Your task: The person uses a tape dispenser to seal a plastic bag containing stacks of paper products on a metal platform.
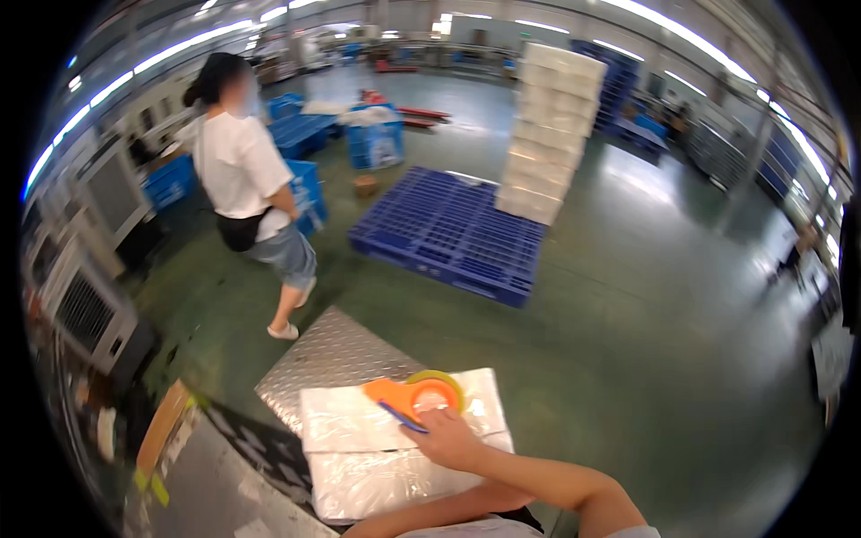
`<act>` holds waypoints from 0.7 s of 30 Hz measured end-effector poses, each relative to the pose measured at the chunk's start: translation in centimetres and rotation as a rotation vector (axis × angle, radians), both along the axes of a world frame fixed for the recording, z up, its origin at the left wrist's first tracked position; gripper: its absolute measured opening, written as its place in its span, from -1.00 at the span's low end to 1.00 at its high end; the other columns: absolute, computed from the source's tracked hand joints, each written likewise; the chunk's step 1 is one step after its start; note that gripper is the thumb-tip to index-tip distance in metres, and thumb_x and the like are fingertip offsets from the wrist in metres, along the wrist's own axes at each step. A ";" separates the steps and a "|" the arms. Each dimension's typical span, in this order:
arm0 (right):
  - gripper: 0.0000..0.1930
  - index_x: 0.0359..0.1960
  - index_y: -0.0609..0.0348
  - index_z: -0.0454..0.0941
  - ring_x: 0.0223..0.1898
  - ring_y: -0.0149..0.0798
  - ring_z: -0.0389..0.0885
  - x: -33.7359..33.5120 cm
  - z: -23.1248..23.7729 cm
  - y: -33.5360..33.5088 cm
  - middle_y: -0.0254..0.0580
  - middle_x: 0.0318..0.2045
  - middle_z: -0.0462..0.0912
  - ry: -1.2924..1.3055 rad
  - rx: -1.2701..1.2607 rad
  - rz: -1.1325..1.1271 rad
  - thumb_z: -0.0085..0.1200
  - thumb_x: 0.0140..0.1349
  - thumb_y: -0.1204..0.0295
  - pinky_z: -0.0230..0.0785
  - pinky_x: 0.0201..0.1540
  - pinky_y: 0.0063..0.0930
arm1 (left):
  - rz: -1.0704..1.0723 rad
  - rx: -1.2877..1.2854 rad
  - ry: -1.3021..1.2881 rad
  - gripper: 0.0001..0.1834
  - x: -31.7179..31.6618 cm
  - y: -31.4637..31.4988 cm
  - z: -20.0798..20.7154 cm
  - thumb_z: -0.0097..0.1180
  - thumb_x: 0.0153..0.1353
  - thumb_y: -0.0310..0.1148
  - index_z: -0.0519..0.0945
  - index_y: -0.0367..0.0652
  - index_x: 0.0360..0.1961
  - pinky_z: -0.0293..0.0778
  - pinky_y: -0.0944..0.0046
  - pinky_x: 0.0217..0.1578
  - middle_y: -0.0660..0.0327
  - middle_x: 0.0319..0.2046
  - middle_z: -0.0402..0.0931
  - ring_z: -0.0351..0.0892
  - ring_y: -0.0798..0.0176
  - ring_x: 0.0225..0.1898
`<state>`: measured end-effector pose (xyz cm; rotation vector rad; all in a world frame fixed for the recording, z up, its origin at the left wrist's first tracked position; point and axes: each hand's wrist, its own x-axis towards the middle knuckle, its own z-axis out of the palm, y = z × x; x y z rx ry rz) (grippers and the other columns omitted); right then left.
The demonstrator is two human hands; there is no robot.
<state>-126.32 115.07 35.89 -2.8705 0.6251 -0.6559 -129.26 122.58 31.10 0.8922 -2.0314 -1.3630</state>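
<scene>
My right hand (446, 439) is closed around an orange tape dispenser (395, 392) with a roll of yellowish tape (456, 384) on it. A slim blue stick-like piece (400, 416) shows beside the fingers; I cannot tell if it belongs to the dispenser. Beneath the dispenser is a white pack wrapped in shiny clear plastic (377, 475), with a fold or seam across it. My left forearm (430, 516) crosses low over the pack's near edge and passes under the right forearm, where my left hand is hidden.
A ridged metal plate (327, 354) lies beyond the pack, and a worn grey surface (206, 475) is at lower left. Ahead, a blue pallet (439, 229) bears a tall stack of white wrapped packs (549, 134). A person (240, 170) walks at left near blue bins (372, 143).
</scene>
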 end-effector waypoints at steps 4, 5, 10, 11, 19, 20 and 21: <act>-0.67 -0.09 0.08 0.51 -0.25 -0.15 0.40 -1.2 -0.5 0.1 -0.13 -0.33 0.42 -0.107 0.009 -0.027 -0.07 0.06 0.48 0.22 -0.19 -0.29 | -0.097 -0.553 -0.111 -0.87 0.2 -0.3 -2.8 -0.02 0.06 -0.27 0.45 -0.08 -0.50 0.18 0.11 -0.21 0.20 -0.51 0.44 0.34 0.18 -0.36; -0.68 -0.11 0.08 0.52 -0.24 -0.16 0.40 -1.1 -0.3 0.3 -0.15 -0.33 0.42 -0.148 -0.009 -0.034 -0.07 0.05 0.47 0.22 -0.17 -0.33 | -0.094 -0.589 -0.122 -0.87 0.4 -0.7 -2.6 -0.02 0.06 -0.27 0.45 -0.08 -0.50 0.18 0.11 -0.20 0.20 -0.51 0.43 0.34 0.18 -0.36; -0.70 -0.17 0.10 0.55 -0.22 -0.17 0.40 -1.2 -0.2 0.8 -0.15 -0.34 0.41 -0.190 -0.066 -0.081 -0.04 0.01 0.46 0.22 -0.14 -0.37 | -0.126 -0.627 -0.156 -0.86 -0.2 -0.8 -2.6 -0.02 0.07 -0.27 0.45 -0.08 -0.48 0.18 0.11 -0.20 0.20 -0.49 0.43 0.34 0.18 -0.34; -0.71 -0.18 0.10 0.55 -0.22 -0.17 0.40 -1.3 -0.1 0.7 -0.15 -0.34 0.41 -0.192 -0.072 -0.072 -0.03 0.00 0.46 0.21 -0.14 -0.37 | -0.132 -0.630 -0.161 -0.86 -0.2 -0.8 -2.6 -0.02 0.07 -0.27 0.45 -0.08 -0.48 0.18 0.11 -0.19 0.20 -0.49 0.43 0.34 0.18 -0.34; -0.72 -0.22 0.13 0.55 -0.21 -0.18 0.38 -1.0 -0.3 0.7 -0.16 -0.36 0.40 -0.203 -0.093 -0.063 -0.01 -0.04 0.45 0.19 -0.15 -0.38 | -0.154 -0.637 -0.204 -0.86 -0.3 -0.3 -3.0 -0.02 0.08 -0.26 0.44 -0.09 -0.46 0.18 0.10 -0.18 0.19 -0.46 0.43 0.33 0.17 -0.32; -0.72 -0.22 0.13 0.55 -0.21 -0.18 0.39 -1.1 -0.4 0.8 -0.16 -0.36 0.40 -0.196 -0.092 -0.066 -0.01 -0.04 0.45 0.19 -0.15 -0.38 | -0.154 -0.642 -0.202 -0.86 -0.1 -0.5 -2.8 -0.02 0.08 -0.26 0.44 -0.09 -0.45 0.18 0.10 -0.18 0.19 -0.46 0.43 0.33 0.17 -0.32; -0.72 -0.22 0.13 0.55 -0.22 -0.18 0.39 -1.1 -0.5 0.8 -0.16 -0.36 0.40 -0.189 -0.091 -0.065 -0.01 -0.03 0.45 0.20 -0.16 -0.38 | -0.150 -0.635 -0.200 -0.86 -0.2 -0.2 -3.0 -0.02 0.08 -0.26 0.44 -0.09 -0.45 0.18 0.10 -0.18 0.18 -0.46 0.43 0.33 0.17 -0.31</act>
